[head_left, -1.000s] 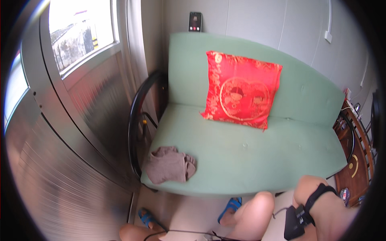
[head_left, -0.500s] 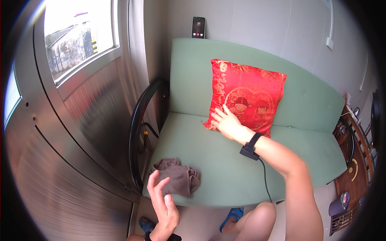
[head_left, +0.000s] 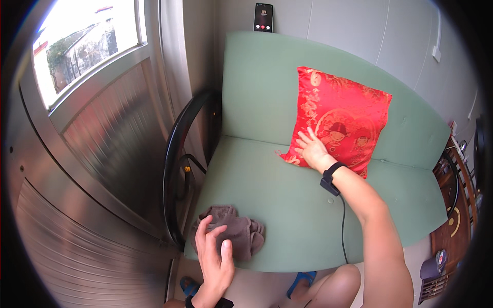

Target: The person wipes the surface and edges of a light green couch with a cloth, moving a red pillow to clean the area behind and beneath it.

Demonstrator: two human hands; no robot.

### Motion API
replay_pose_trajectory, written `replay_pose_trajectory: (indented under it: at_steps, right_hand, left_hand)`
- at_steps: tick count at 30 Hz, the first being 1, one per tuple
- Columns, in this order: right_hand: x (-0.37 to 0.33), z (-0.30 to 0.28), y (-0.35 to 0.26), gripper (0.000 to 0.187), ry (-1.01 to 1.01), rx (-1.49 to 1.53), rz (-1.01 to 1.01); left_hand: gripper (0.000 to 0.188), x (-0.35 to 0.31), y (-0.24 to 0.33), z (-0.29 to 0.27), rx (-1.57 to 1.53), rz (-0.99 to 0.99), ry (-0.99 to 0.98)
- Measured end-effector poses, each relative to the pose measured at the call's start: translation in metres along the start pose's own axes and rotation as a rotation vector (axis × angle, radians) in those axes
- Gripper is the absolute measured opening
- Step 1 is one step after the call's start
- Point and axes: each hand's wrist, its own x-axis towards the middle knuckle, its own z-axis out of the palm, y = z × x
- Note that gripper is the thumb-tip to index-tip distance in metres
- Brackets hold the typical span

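On the green sofa [head_left: 267, 200], a red cushion [head_left: 354, 120] with gold patterns and two cartoon figures leans tilted against the backrest. My right hand [head_left: 312, 152] is at its lower left part, fingers spread and laid against the fabric. A black band with a small box and a cable circles that wrist. Near the front left corner of the seat lies a crumpled brown cloth [head_left: 249, 237]. My left hand [head_left: 215, 262] hovers in front of it, fingers apart and holding nothing; whether it touches the cloth I cannot tell.
A phone [head_left: 263, 18] stands upright on top of the backrest. The sofa's black curved armrest [head_left: 172, 154] rises at the left, beside a metal door [head_left: 102, 174] with a window. Wooden furniture [head_left: 452, 226] and a dark container [head_left: 432, 267] are at the right.
The cushion has shifted right along the backrest, with my right hand moving along against it. The whole view has tilted slightly. My left hand still hovers by the cloth.
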Motion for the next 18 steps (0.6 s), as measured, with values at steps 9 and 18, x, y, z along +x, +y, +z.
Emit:
replay_pose_trajectory:
  at_steps: [9,18]
  right_hand:
    - [-0.056,0.091,0.048,0.046,-0.232,0.154,0.201]
    - [-0.067,0.018,-0.021,0.062,0.143,0.645,0.067]
  left_hand:
    - [0.038,0.003,-0.022,0.004,0.320,0.031,-0.204]
    - [0.030,0.015,-0.018,-0.022,0.398,0.209,0.060]
